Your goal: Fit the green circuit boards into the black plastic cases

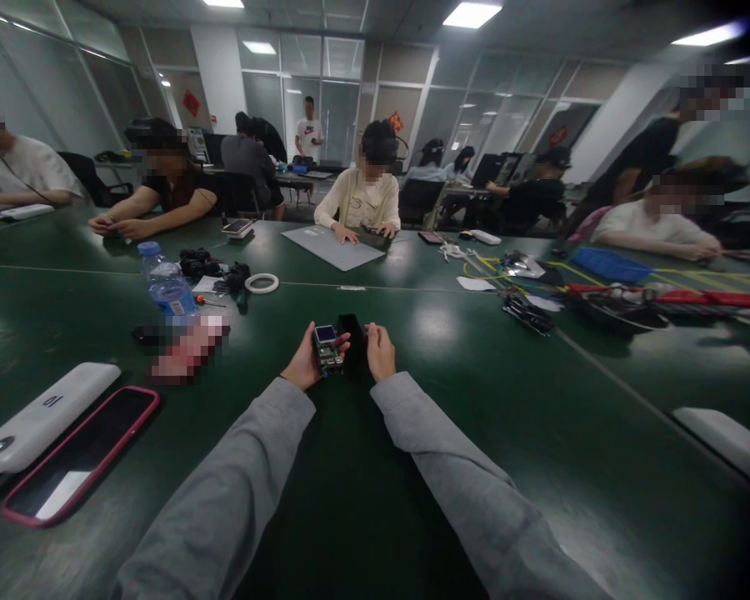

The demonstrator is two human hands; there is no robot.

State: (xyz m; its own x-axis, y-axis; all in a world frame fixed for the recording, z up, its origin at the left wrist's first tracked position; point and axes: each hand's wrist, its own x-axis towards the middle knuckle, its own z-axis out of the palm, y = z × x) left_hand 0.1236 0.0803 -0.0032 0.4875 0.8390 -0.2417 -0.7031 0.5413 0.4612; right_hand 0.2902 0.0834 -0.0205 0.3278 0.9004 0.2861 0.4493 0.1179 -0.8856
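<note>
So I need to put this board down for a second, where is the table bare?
Bare table lies right of the right hand, short of the red cable clutter. It is crowded left of the left hand: water bottle, pink-cased phone.

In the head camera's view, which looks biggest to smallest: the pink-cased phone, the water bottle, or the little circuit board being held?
1. Pink-cased phone, though nearness to the camera inflates it.
2. Water bottle.
3. Circuit board in the left hand.
</note>
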